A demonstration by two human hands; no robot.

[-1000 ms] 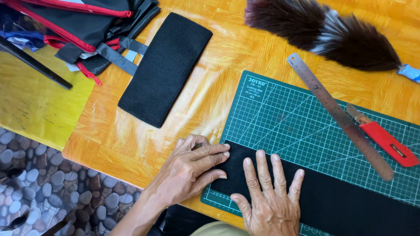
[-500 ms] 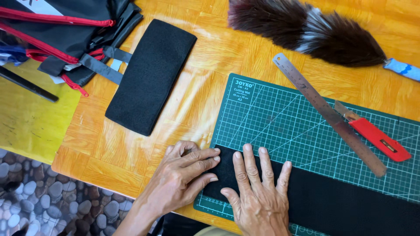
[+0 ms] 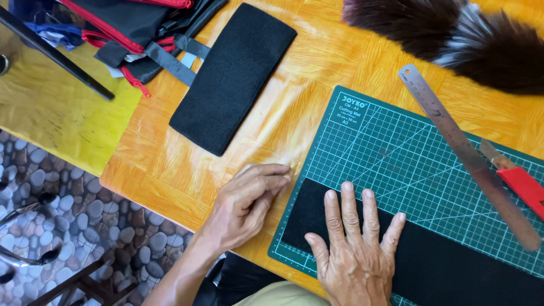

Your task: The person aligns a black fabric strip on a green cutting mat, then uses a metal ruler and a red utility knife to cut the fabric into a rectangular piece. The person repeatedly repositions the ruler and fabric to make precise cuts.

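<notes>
A long black fabric strip (image 3: 453,266) lies along the near side of a green cutting mat (image 3: 391,158). My right hand (image 3: 354,252) presses flat on the strip's left part, fingers spread. My left hand (image 3: 249,201) rests on the orange wooden table (image 3: 170,170) just left of the mat's edge, fingers curled, holding nothing, apart from the strip. A second black fabric rectangle (image 3: 232,76) lies on the table farther away.
A steel ruler (image 3: 464,150) lies diagonally on the mat, a red-handled cutter (image 3: 518,178) beside it. A feather duster (image 3: 459,39) lies at the back right. Black bags with red zips (image 3: 130,28) sit at the back left, over a yellow surface (image 3: 51,113).
My left hand has slid left off the strip's end onto the bare table. My right hand stays pressed on the strip. The view has shifted closer.
</notes>
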